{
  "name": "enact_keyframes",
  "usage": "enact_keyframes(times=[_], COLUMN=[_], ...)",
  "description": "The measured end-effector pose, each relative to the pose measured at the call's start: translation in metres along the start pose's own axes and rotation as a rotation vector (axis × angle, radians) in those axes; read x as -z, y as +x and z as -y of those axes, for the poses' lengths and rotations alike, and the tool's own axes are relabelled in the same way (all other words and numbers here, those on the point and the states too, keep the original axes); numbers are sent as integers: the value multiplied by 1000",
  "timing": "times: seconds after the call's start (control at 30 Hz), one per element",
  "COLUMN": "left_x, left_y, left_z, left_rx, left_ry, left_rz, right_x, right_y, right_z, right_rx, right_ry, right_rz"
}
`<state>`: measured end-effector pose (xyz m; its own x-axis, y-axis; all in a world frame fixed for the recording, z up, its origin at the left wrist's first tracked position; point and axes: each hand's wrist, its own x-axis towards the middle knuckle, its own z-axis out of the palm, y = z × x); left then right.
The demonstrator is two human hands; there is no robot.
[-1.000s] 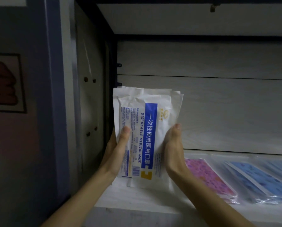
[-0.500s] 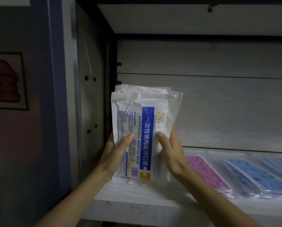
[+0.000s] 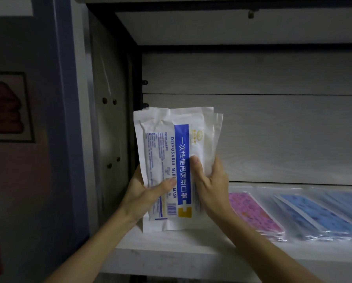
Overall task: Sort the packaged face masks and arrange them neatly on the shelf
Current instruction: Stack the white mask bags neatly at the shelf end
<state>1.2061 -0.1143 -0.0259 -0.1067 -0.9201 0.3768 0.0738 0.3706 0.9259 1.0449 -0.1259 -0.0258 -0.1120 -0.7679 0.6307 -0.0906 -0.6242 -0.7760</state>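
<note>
Between both hands (image 3: 142, 197), upright mask packs (image 3: 177, 160).

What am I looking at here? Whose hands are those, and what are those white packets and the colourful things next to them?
This picture comes from a camera worn on a person's head, so you see what that person sees when looking down at their own arms. There is no machine here, only two bare hands.

The left hand and the right hand together hold a small stack of white packets. The print on the front one says "Disposable Medical Mask", so they are packs of face masks. The stack stands upright at the left end of a pale shelf, close to the cupboard's side wall.

To the right, lying flat on the same shelf, are clear packs of masks: a pink patterned pack and then blue packs.
</note>
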Motion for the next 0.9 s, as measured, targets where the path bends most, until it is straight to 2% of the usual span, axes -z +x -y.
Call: enact_keyframes(times=[0.3,0.5,0.67,0.73,0.9], left_x=[-9,-19,-18,-14,1], left_y=[-8,-6,9,19,41], left_z=[3,-6,-35,-48,-57], left_rx=[19,-14,-4,61,445], left_ry=[-71,-38,-1,38,209], left_rz=[-94,-199,-237,-194,55], right_x=[10,3,5,5,7], right_y=[-2,2,31,50,69], right_z=[5,9,41,47,42], right_rx=[-28,-34,-107,-222,-555], right_ry=[46,50,-39,-105,-177], right_rz=[84,5,-5,-24,85])
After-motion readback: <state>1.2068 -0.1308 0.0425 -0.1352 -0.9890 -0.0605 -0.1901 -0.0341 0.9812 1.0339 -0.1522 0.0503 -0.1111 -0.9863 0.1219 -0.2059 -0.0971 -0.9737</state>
